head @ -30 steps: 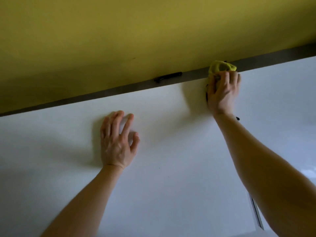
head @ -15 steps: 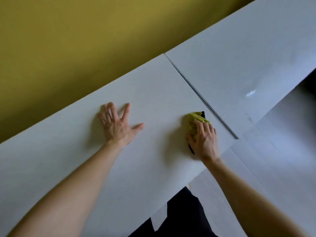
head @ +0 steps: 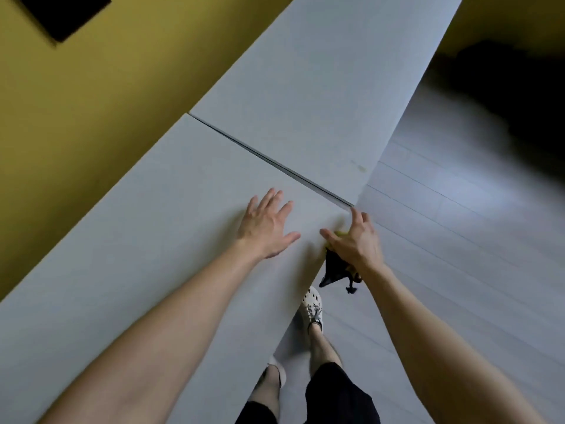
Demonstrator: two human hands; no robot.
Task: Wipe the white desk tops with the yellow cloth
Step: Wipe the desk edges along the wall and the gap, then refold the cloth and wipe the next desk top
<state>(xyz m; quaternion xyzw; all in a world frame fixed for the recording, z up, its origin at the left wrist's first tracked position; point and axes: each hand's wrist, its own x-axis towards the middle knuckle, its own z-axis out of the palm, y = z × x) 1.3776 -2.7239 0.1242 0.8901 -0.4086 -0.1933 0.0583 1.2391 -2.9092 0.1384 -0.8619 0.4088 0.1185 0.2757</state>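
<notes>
The left hand (head: 266,229) lies flat on the near worktop (head: 146,255), palm down, fingers straight and a little spread, holding nothing. The right hand (head: 357,240) sits at that worktop's right edge, on top of the yellow cloth (head: 335,264). Its thumb and forefinger are stretched out, but the other fingers are hidden, so I cannot tell whether it grips the cloth or only presses on it. Just a sliver of yellow peeks out by the thumb (the rest hangs off the edge as a dark fold below the wrist). A narrow seam (head: 275,163) divides this worktop from the far worktop (head: 305,87). A yellow wall (head: 76,102) runs along the left, and a pale shoe (head: 312,309) stands on the grey floor (head: 458,240).
</notes>
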